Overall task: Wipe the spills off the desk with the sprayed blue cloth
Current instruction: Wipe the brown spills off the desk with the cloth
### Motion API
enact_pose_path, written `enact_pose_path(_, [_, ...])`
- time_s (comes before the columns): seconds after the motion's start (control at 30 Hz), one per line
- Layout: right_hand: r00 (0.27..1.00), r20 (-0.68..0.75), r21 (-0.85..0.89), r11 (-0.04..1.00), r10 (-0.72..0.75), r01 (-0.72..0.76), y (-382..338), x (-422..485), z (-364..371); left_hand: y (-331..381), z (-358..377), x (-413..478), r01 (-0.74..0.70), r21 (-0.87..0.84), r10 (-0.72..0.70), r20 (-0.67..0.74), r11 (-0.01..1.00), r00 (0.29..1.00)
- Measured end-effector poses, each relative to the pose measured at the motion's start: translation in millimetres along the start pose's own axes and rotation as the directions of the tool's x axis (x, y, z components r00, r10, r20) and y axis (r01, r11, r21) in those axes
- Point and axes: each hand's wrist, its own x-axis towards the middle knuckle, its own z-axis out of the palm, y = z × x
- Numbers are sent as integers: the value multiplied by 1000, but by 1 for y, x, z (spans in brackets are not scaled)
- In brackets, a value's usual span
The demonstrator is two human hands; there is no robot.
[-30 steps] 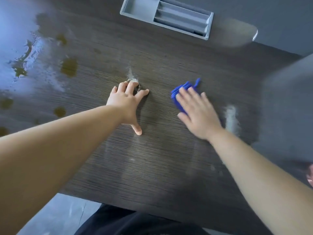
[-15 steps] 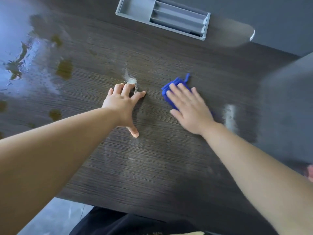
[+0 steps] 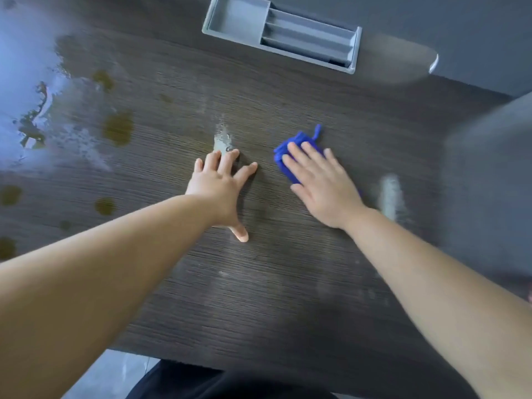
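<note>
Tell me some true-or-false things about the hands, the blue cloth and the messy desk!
1. The right hand presses flat on the blue cloth. True.
2. The left hand holds the cloth. False: it lies flat on the bare desk, apart from the cloth.
3. Brown spots sit on the desk, left of the left hand. True.
4. The grey tray is full of pencils. False: its compartments look empty.
</note>
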Motion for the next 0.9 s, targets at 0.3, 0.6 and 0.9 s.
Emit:
enact_pose_path(0.3, [751,-13,119,747,660,-654,-6,98,-17,-17,-15,0,-60,-242,46,-65,968,997])
enact_pose_path(0.6, [952,22,34,952,305,-305,13,60,-13,-78,-27,8,79,-182,-107,-151,980,983])
enact_pose_path(0.9, [991,-14,27,991,135,-134,-84,106,-11,-88,-21,16,98,-158,-92,46,983,995])
